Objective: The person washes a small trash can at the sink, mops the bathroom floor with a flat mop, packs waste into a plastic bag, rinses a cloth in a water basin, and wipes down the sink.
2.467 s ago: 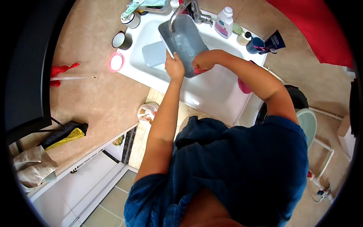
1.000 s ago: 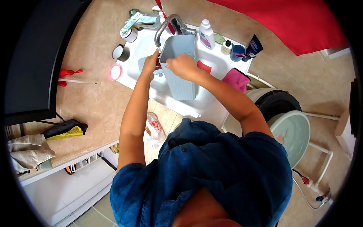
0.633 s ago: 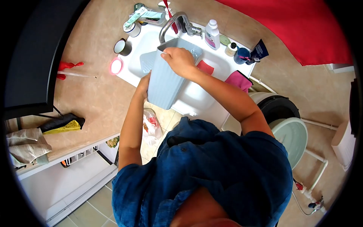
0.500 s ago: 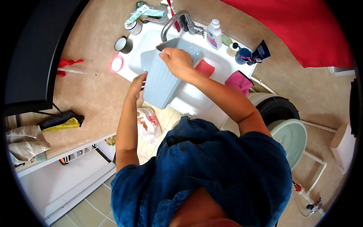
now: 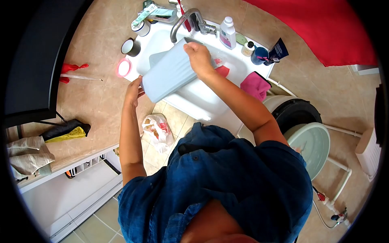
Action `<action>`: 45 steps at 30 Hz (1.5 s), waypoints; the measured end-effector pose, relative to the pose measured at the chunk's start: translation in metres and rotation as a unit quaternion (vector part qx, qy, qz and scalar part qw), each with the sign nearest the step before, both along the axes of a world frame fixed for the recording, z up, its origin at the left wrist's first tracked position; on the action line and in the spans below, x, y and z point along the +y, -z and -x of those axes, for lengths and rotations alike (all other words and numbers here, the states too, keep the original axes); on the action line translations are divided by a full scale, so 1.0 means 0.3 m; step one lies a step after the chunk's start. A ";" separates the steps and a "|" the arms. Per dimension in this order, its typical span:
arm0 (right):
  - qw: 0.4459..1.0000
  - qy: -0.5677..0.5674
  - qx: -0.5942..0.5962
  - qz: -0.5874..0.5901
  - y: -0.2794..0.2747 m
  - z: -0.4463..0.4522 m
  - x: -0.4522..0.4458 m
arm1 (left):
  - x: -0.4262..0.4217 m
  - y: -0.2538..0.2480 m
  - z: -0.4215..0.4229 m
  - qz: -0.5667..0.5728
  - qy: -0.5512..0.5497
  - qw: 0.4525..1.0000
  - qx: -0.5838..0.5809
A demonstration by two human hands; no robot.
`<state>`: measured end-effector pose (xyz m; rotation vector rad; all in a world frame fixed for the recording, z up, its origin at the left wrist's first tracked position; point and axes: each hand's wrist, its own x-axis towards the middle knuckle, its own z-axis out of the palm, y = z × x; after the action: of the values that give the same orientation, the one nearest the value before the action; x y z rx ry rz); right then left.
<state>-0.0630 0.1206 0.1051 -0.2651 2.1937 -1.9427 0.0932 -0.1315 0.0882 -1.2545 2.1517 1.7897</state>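
Observation:
A grey ribbed plastic bin point(image 5: 168, 75) is tilted on its side over the white sink point(image 5: 208, 101), its open end toward the faucet point(image 5: 188, 20). The fingers of my right hand point(image 5: 199, 60) are wrapped round the bin's rim. My left hand point(image 5: 133, 92) supports the bottom end, its fingers partly hidden behind it. Another grey piece point(image 5: 157, 59) shows in the basin behind the bin; what it is I cannot tell. A red cloth point(image 5: 223, 71) lies in the basin near my right wrist.
A white bottle point(image 5: 227, 33), a blue cup point(image 5: 259, 56) and a dark mug point(image 5: 131, 47) stand around the sink's edge. A pink cloth point(image 5: 255, 86) hangs at the right corner. A plastic bag point(image 5: 158, 131) lies on the floor; a pale green basin point(image 5: 318, 150) is at right.
The bin has turned nearer to horizontal, its bottom end swinging left and up with my left hand. My right hand has moved slightly right, still on the rim.

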 end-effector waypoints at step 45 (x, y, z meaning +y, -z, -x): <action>0.867 0.017 -0.437 0.241 0.424 0.273 0.172 | 0.458 0.278 0.572 0.534 0.398 0.720 0.191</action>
<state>-0.1448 0.1721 -0.0220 0.5049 1.1325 -2.0161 -0.0784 0.0057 0.0046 0.2560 3.2990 0.3638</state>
